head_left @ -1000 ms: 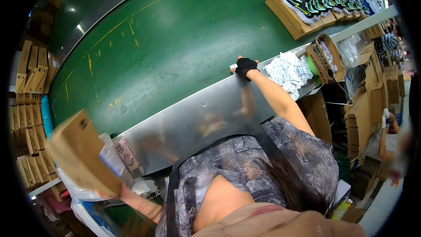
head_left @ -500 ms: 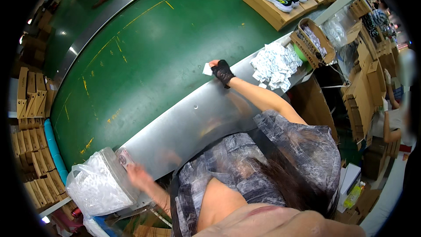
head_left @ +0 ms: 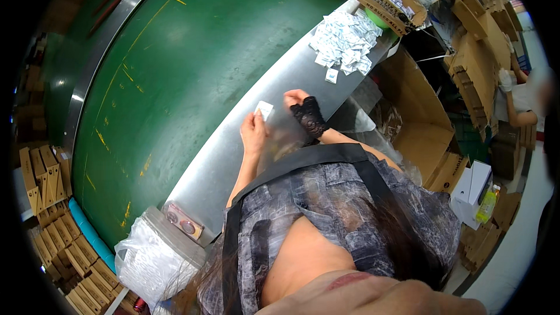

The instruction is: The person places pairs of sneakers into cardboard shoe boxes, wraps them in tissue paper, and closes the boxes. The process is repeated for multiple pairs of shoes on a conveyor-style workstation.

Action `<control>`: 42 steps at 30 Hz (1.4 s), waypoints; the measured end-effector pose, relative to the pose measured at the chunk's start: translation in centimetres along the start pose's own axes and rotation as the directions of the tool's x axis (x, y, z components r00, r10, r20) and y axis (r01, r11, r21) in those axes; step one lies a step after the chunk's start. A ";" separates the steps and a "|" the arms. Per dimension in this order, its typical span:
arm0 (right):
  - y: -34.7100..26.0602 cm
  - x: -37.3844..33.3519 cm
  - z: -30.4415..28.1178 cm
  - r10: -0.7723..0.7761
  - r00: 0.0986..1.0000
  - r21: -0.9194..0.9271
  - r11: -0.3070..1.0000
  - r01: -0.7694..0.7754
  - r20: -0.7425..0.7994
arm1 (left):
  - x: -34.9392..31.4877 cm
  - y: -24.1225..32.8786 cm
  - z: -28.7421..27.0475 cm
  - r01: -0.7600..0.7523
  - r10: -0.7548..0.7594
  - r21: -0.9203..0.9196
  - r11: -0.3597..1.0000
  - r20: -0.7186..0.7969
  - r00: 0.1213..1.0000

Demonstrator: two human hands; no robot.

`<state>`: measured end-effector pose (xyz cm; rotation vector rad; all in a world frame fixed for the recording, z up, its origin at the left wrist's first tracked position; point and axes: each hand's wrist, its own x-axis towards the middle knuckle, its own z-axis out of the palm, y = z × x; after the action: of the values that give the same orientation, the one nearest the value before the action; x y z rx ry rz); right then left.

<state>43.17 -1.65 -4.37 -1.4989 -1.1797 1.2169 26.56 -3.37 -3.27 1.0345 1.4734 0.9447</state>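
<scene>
Pinched in my left hand point(head_left: 254, 132) is a small white packet point(head_left: 264, 109), held over the metal ledge. Close by on its right is my right hand point(head_left: 304, 112), in a black lace fingerless glove. Its bare fingers are curled in and slightly blurred; whether anything is inside them is hidden. Beyond that hand lies a heap of small white packets point(head_left: 347, 41), and one loose packet point(head_left: 331, 75) sits apart at its near edge. At the ledge's near left end, a box with a printed pattern point(head_left: 185, 221) rests against a clear plastic bag of white sheets point(head_left: 153, 254).
The green surface point(head_left: 175, 81) runs along the ledge. A cardboard box of small packets point(head_left: 391, 1) stands past the heap. To my right is a large open carton point(head_left: 423, 134); flat brown boxes point(head_left: 76, 256) are stacked at left. Another person point(head_left: 522, 102) works at far right.
My left hand has come from the plastic bag to the middle and now holds a white packet. The packet seen in my right hand no longer shows there; both hands are closer together.
</scene>
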 end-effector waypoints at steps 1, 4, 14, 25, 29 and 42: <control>2.6 0.7 -1.1 0.038 0.992 0.078 0.997 -0.029 -0.116 | 0.6 -0.4 0.0 0.006 -0.001 0.092 0.996 -0.053 0.999; 4.3 2.0 -3.9 0.116 0.966 0.128 0.988 -0.088 -0.232 | 0.9 -3.5 -1.7 -0.148 0.332 0.572 0.807 -0.231 0.915; 0.4 24.2 -11.9 -0.291 0.859 -0.169 0.956 0.240 -0.421 | 0.8 -6.5 -1.7 -0.023 0.543 0.772 0.635 -0.425 0.725; -0.4 41.8 -20.4 0.501 0.858 0.584 0.731 -0.353 -0.110 | 1.9 -5.5 -0.7 0.067 0.576 0.853 0.517 -0.405 0.710; -0.9 33.9 -10.2 0.484 0.875 0.698 0.618 -0.360 0.022 | 1.8 -5.1 -0.6 0.077 0.559 0.848 0.524 -0.411 0.720; -16.5 24.7 -4.7 -0.326 0.878 -0.892 0.171 0.419 0.350 | 1.1 -5.7 -1.5 0.055 0.588 0.824 0.564 -0.447 0.674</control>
<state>47.27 25.52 7.84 -1.7410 -2.4502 0.0312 24.34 -4.11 -8.78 1.7437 2.5778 0.9630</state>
